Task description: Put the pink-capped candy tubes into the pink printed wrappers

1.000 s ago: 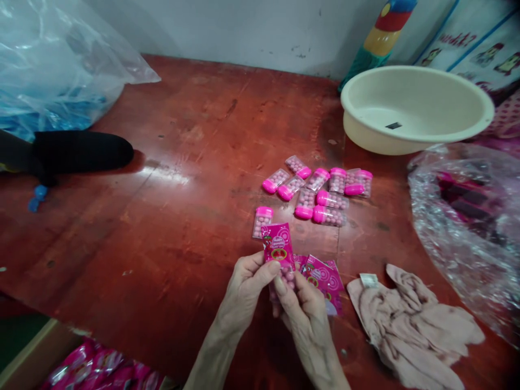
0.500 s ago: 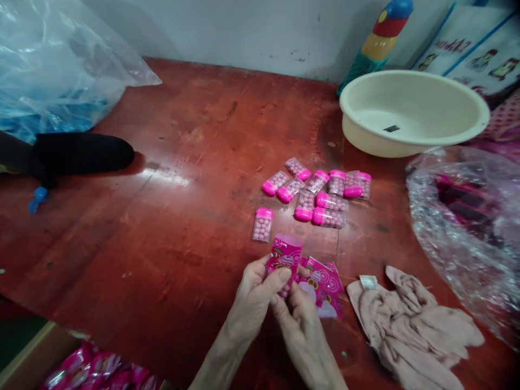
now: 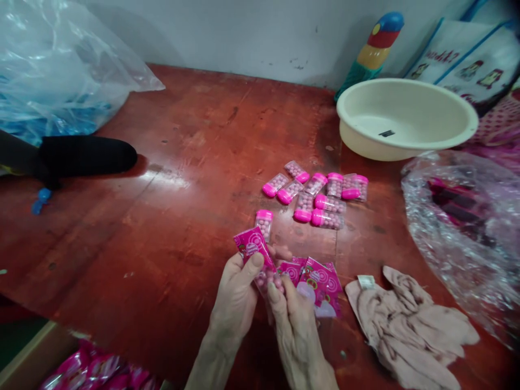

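My left hand grips a printed pink sleeve between thumb and fingers, tilted up to the left. A clear candy container full of pink balls shows at the sleeve's lower end; how far it sits inside is hidden. Closed on the lower end of this container is my right hand, thumb on top. Just beyond the sleeve lies a single pink-capped candy container, partly covered by it. Several more flat pink sleeves lie right of my hands. Farther back is a group of several pink-capped candy containers.
A cream basin stands at the back right, beside a colourful bottle. Crumpled clear plastic and a beige cloth lie at right. A black-covered object juts in from the left, near a plastic bag. A box of pink packets is at lower left.
The sleeve and container have moved slightly left, and the sleeve has gone from nearly upright to leaning left. More of the container's balls show below the sleeve. The view has shifted slightly.
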`<action>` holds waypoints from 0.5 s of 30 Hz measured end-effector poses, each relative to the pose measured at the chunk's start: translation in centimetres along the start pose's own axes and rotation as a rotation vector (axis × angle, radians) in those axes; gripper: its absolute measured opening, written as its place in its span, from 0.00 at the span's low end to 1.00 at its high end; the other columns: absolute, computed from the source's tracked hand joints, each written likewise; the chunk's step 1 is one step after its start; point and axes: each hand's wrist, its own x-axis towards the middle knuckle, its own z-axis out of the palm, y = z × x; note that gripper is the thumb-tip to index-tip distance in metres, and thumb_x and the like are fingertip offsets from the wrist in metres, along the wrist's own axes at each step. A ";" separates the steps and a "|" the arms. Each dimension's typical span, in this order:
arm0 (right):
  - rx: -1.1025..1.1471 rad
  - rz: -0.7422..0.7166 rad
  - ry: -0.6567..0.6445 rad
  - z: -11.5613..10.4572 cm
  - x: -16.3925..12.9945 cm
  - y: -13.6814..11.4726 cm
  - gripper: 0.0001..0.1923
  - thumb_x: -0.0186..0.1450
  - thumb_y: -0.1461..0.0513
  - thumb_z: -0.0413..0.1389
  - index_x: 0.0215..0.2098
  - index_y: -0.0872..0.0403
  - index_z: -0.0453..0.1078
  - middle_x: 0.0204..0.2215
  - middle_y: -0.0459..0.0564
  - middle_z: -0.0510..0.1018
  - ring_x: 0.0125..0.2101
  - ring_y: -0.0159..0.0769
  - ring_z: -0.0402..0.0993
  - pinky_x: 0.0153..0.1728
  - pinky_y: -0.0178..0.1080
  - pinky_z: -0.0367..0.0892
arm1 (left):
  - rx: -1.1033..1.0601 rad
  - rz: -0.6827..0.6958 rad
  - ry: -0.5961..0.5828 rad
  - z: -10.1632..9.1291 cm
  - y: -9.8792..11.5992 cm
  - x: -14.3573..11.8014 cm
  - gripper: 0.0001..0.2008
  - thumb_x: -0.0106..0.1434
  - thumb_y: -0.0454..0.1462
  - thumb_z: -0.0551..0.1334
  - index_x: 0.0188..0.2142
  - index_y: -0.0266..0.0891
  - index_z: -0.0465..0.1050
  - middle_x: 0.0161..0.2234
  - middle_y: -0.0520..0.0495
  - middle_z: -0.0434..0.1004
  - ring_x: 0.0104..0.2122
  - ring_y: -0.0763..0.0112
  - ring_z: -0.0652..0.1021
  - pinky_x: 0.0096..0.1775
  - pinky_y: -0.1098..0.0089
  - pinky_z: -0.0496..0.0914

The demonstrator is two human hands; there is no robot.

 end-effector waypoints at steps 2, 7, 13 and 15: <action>-0.056 -0.072 0.020 0.1 -0.2 -0.4 0.18 0.67 0.52 0.42 0.28 0.50 0.67 0.18 0.45 0.72 0.18 0.33 0.68 0.19 0.33 0.60 | -0.007 0.039 -0.029 0.0 -0.2 -0.3 0.07 0.58 0.35 0.61 0.33 0.34 0.76 0.32 0.43 0.80 0.30 0.68 0.78 0.33 0.70 0.70; -0.100 -0.147 0.012 0.3 -0.6 -0.2 0.17 0.69 0.56 0.40 0.29 0.50 0.66 0.19 0.45 0.74 0.18 0.33 0.70 0.18 0.33 0.61 | -0.048 0.044 -0.003 -0.1 -1.3 -1.1 0.09 0.61 0.35 0.58 0.34 0.33 0.76 0.33 0.41 0.80 0.38 0.63 0.77 0.42 0.65 0.69; -0.098 -0.044 0.029 0.5 -0.3 0.6 0.17 0.68 0.54 0.42 0.33 0.52 0.69 0.25 0.48 0.76 0.25 0.34 0.73 0.24 0.33 0.65 | -0.106 -0.024 -0.003 -0.2 -1.7 -1.6 0.11 0.63 0.38 0.57 0.39 0.36 0.75 0.34 0.42 0.80 0.37 0.64 0.79 0.43 0.64 0.69; -0.050 -0.016 0.032 0.7 -0.1 0.8 0.17 0.68 0.53 0.42 0.36 0.52 0.69 0.29 0.48 0.77 0.28 0.34 0.73 0.28 0.33 0.66 | -0.098 -0.028 -0.021 0.0 -1.7 -1.5 0.11 0.63 0.37 0.57 0.40 0.36 0.75 0.34 0.42 0.80 0.36 0.64 0.79 0.43 0.64 0.70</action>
